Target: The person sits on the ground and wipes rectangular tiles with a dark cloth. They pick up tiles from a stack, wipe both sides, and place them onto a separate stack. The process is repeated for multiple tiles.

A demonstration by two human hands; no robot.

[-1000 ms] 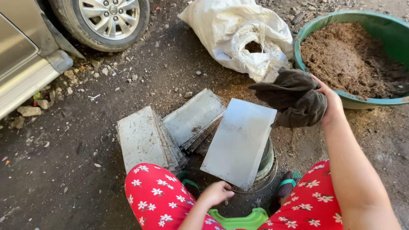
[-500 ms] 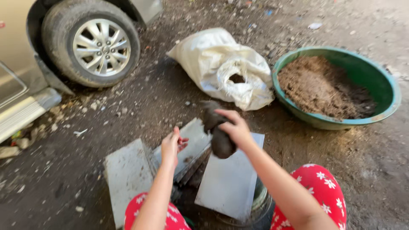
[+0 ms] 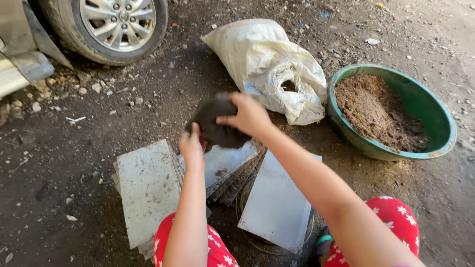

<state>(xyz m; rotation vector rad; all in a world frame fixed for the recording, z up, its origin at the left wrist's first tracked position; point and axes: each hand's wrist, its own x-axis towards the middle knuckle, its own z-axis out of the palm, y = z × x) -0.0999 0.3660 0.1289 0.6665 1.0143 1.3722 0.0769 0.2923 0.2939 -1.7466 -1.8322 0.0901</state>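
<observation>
Both my hands hold a dark, limp bag or cloth (image 3: pixel 217 123) above the ground. My right hand (image 3: pixel 250 116) grips its top right edge. My left hand (image 3: pixel 192 146) pinches its lower left corner. Below the hands lie stacks of grey flat plates (image 3: pixel 148 188), fanned out on the dirt. One larger grey plate (image 3: pixel 277 202) rests tilted on a round container between my knees, which are in red trousers with white flowers (image 3: pixel 396 217).
A green basin (image 3: pixel 435 118) filled with brown soil stands at the right. A white woven sack (image 3: pixel 267 59), open at the mouth, lies behind the hands. A car wheel (image 3: pixel 114 24) and bumper are at the top left. The ground is dark dirt with pebbles.
The dark bag went from my right hand alone near the basin to the middle, over the plates. My left hand rose from the plate's edge and took hold of the bag.
</observation>
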